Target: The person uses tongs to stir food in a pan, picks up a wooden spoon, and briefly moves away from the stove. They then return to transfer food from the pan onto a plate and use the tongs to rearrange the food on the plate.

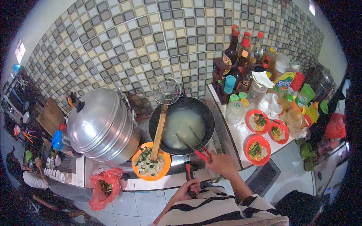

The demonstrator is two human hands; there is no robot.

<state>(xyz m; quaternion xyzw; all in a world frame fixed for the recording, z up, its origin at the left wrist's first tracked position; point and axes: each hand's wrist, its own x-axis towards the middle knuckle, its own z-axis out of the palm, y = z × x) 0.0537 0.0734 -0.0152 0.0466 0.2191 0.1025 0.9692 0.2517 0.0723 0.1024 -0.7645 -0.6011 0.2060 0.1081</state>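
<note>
My left hand [187, 190] is wrapped round the handle of a black wok [206, 116]. Cloudy, pale liquid [177, 124] fills the wok's bottom. In my right hand [222, 164] are red-handled tongs [203, 155], their two dark arms reaching down into the liquid. A wire skimmer [166, 91] lies along the wok's left side, its wooden handle [160, 130] ending on an orange plate [167, 165]. Pale pieces and green leaves [145, 161] are on that plate.
A large aluminium steamer [102, 124] stands left of the wok. Below it hangs a red plastic bag [100, 197] with greens. On the right counter are several sauce bottles [231, 49], jars and red bowls [247, 154] of noodles. A person's arm [49, 203] shows at lower left.
</note>
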